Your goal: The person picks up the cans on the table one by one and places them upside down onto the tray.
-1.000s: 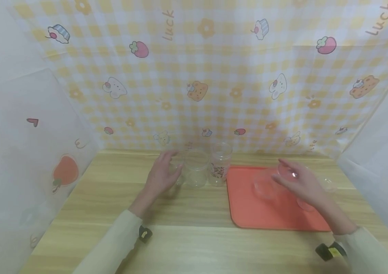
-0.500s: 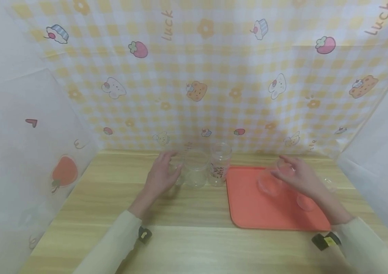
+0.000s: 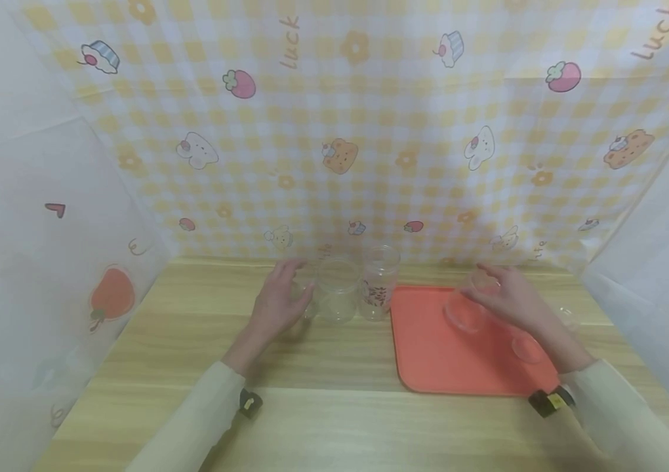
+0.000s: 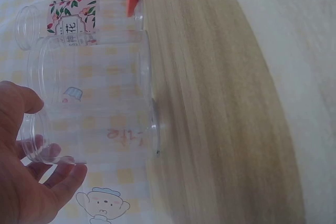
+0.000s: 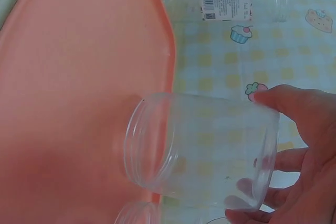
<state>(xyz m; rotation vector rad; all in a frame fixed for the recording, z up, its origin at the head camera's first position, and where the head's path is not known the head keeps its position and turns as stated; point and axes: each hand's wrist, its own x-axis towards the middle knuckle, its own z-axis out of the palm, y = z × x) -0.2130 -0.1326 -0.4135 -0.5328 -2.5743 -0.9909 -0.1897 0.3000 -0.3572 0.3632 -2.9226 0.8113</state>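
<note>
My left hand (image 3: 281, 296) grips a clear plastic jar (image 4: 102, 137) around its threaded neck, as the left wrist view shows; the jar stands upright on the wooden table. Beside it is a wider clear jar (image 3: 337, 298), then a taller clear jar with a floral label (image 3: 377, 294). Over at the right, my right hand (image 3: 506, 295) holds another clear jar (image 5: 205, 150) by its base, upside down, with the mouth low over the orange-red tray (image 3: 446, 364). A further upside-down jar (image 5: 137, 214) stands on the tray, partly hidden by my right forearm.
A yellow-checked cloth (image 3: 370, 131) hangs close behind the jars. White sheeting rises at the left (image 3: 27, 216) and right (image 3: 659, 229) of the table (image 3: 311, 426).
My right hand has shifted slightly left and toward the back with its jar, which was tilted and blurred earlier and now looks straighter. My left hand has stayed in place.
</note>
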